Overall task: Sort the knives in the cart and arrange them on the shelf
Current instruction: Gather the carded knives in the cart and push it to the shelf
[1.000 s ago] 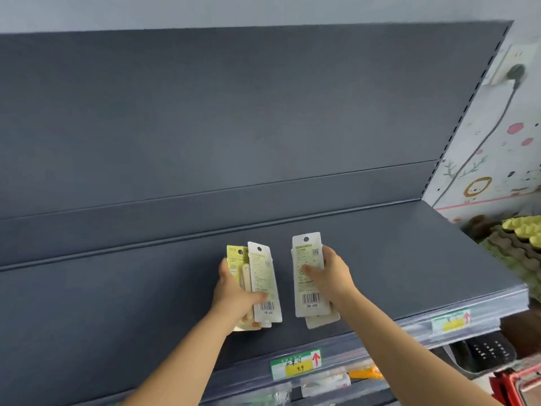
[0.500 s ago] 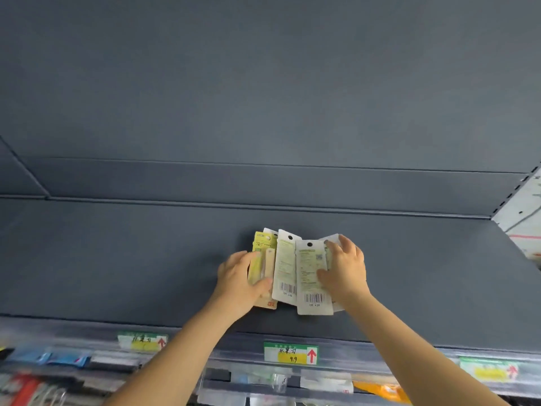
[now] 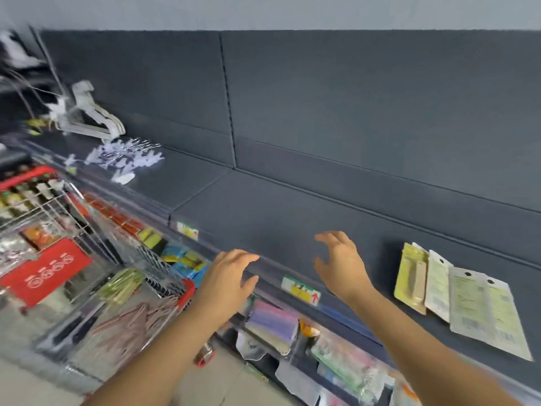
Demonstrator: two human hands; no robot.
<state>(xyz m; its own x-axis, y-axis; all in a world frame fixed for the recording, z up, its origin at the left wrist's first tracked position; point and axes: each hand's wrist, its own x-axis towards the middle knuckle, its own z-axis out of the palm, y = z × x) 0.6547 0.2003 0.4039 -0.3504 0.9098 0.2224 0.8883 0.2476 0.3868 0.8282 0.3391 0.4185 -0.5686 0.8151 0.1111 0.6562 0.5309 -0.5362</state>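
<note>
Now that their grip is released, the left hand [image 3: 231, 276] and right hand [image 3: 341, 259] hover empty over the front edge of the dark grey metal shelf [image 3: 292, 230], fingers loosely spread, touching nothing. At 3 o'clock of the right hand, the yellow and white carded knife packs [image 3: 456, 300] lie fanned flat on that shelf. This batch looks placed; the red-trimmed wire cart [image 3: 87, 227] at 9 o'clock probably supplies the next.

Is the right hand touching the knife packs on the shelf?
Apart. The head view shows bare dark shelf between the right hand and the knife packs.
</note>
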